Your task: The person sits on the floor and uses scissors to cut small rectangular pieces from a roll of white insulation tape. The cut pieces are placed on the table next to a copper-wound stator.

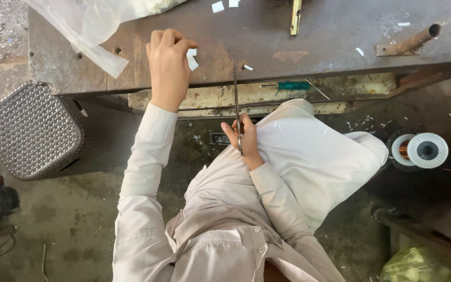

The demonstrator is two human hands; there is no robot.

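Note:
My left hand point(168, 65) rests on the rusty metal workbench point(288, 47) with its fingers curled around a small white paper piece point(191, 60). Near my lap, my right hand point(242, 140) grips the handles of long scissors point(235, 94), whose closed blades point up over the bench's front edge. Several more white paper scraps point(218, 6) lie at the far edge of the bench. I sit in light clothing, with one knee raised under the bench.
A clear plastic bag point(92, 23) lies at the bench's far left. A green-handled screwdriver point(288, 85) sits on the ledge below the bench top. A rusty pipe point(411, 40) lies at right. A textured metal stool point(30, 130) stands left; a copper wire spool point(421, 150) lies right.

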